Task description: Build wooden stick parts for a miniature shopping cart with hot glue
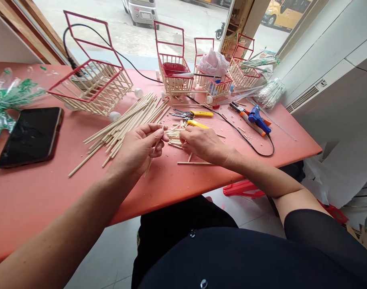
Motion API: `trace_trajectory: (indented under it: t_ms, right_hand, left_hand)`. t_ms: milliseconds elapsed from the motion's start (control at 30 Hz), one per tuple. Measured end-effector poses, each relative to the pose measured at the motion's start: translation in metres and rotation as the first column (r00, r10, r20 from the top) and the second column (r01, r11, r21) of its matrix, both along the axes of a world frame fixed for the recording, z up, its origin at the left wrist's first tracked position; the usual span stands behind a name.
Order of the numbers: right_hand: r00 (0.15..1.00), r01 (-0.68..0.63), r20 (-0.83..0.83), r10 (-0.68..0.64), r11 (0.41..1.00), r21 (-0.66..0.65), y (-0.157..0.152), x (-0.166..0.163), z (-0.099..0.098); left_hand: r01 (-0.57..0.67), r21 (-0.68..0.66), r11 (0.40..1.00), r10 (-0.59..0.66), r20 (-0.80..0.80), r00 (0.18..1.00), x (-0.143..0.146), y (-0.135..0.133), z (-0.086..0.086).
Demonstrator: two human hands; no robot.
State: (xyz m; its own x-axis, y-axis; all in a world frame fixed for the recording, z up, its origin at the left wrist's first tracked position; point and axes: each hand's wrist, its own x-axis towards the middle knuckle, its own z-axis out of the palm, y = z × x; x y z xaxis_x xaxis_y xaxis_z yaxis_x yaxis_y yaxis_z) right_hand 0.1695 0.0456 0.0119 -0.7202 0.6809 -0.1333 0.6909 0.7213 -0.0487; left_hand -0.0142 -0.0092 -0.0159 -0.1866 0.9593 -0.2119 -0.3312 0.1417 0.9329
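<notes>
My left hand [141, 146] is closed in a pinch on a thin wooden stick [149, 162] that points down toward the table's front edge. My right hand [203, 142] lies palm down with curled fingers on a small heap of short cut sticks [174, 136]; what it grips is hidden. A fan of long wooden sticks [126, 122] lies just left of both hands on the salmon-red table [35, 192]. One loose stick [193, 163] rests in front of my right hand.
Yellow-handled cutters [191, 114] lie behind the hands. A blue glue gun [258, 118] with a black cord sits at right. Several stick carts with red frames [93, 80] stand at the back. A black phone [31, 134] lies far left, beside green-printed plastic wrappers [9, 96].
</notes>
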Motion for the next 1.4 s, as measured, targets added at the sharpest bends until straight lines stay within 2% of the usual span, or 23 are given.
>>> trace_trajectory:
  t_ms: [300,467,867,1033,1167,1400]
  right_hand:
    - [1.000,0.006,0.013,-0.006,1.000,0.009,0.001,0.000,-0.005]
    - [0.998,0.062,-0.012,-0.061,0.998,0.021,0.005,0.001,-0.002]
    - [0.999,0.044,0.009,-0.044,0.998,0.052,0.009,-0.004,-0.004]
    - [0.997,0.066,-0.052,-0.064,0.997,0.043,0.015,0.000,-0.007]
    - [0.987,0.108,-0.126,-0.101,0.993,0.045,0.018,0.007,-0.002]
    - [0.998,0.020,-0.061,-0.023,0.999,-0.047,-0.001,-0.001,0.007]
  left_hand:
    - [-0.012,0.012,1.000,0.012,-0.016,1.000,-0.001,0.001,0.002]
    - [-0.014,0.008,1.000,0.015,-0.022,1.000,0.000,0.001,0.002]
    - [-0.026,0.022,0.999,0.026,-0.006,1.000,0.000,0.002,0.000]
    - [-0.022,0.020,1.000,0.022,0.006,1.000,0.000,0.001,0.002]
    - [-0.022,0.012,1.000,0.022,0.009,1.000,0.000,0.001,0.004]
    - [-0.019,0.012,1.000,0.019,0.004,1.000,0.000,0.001,0.004]
